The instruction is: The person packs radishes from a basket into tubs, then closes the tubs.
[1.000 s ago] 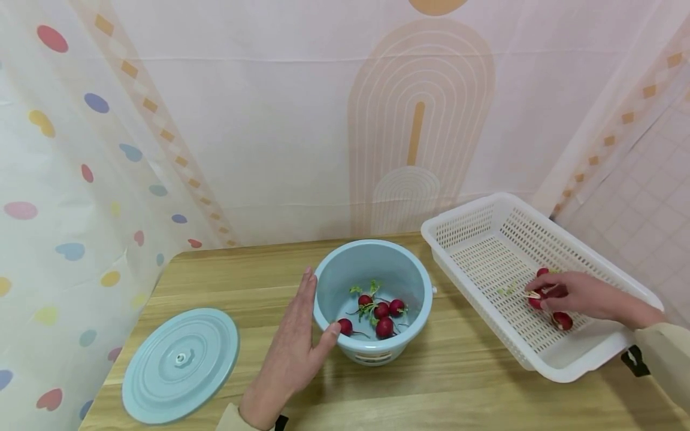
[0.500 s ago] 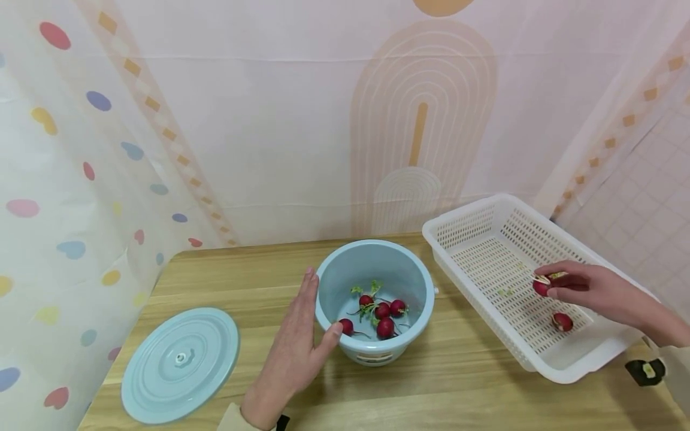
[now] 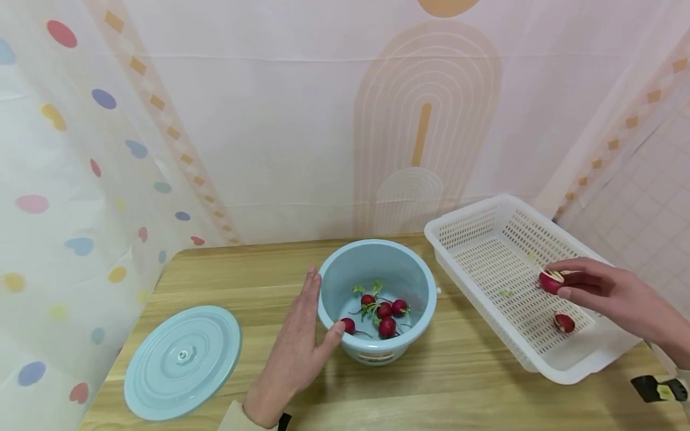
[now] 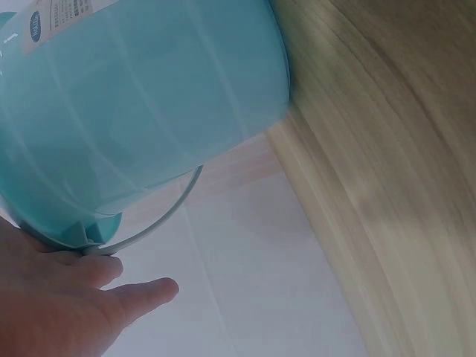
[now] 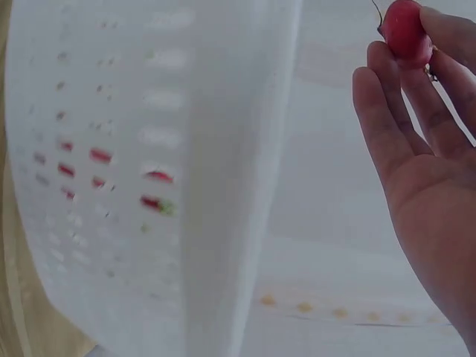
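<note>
A red radish (image 3: 551, 282) is being pinched between the thumb and fingertips of the right hand (image 3: 614, 296), the grip being closed only to the radish's width. It is being held above the white slotted basket (image 3: 485, 263) on the right; in the right wrist view it is being shown above rim level, a thin root trailing. Pale stem stubs are being seen on it in the head view.

A second radish (image 3: 564, 324) is being borne by the basket floor, on the near side of the held one. Small green leaf scraps are being noted on the same floor, to the left.

Left of the basket, five radishes (image 3: 387, 327), some leafy, are being contained in the blue bucket (image 3: 372, 263). Its left side is being touched by the left hand (image 3: 299, 344), fingers being kept straight, thumb being rested at the near-left rim; nothing is being grasped there.

Farther left, a round blue lid (image 3: 183, 365) is being supported flat by the wooden table (image 3: 259, 281). The far side is being bounded by a patterned curtain (image 3: 269, 131).
</note>
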The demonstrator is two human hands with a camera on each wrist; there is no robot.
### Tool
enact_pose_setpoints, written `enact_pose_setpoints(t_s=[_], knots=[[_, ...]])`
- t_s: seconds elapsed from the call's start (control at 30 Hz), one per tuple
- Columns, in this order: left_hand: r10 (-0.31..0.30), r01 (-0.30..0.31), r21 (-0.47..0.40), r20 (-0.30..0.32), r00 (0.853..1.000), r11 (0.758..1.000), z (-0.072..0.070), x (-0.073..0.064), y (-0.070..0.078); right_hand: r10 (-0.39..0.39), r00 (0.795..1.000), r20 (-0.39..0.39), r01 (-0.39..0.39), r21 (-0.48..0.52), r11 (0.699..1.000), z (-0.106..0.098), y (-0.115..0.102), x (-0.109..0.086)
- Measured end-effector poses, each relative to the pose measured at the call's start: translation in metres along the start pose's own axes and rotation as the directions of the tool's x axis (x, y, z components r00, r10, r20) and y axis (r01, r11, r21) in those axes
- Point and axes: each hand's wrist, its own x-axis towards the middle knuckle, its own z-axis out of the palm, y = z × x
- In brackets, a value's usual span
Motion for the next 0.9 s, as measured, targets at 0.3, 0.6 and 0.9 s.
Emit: enact_pose_setpoints(t_s=[0.3,0.6,0.9], knots=[[-0.001,0.001,0.005,0.0,1.0,1.0,0.001,0.0,-0.001,-0.004,0.995,-0.097,0.006,0.025,1.0,0.005,-0.02,-0.007],[-0.015,0.015,-0.003,0.004,1.0,1.0,0.0,0.0,0.001,-0.044,0.988,-0.151,0.052,0.052,0.997,0.014,-0.04,-0.01],[-0.021,0.021,0.006,0.01,1.0,1.0,0.0,0.0,0.001,-0.049,0.977,-0.209,0.061,0.052,0.997,0.023,-0.061,-0.009]])
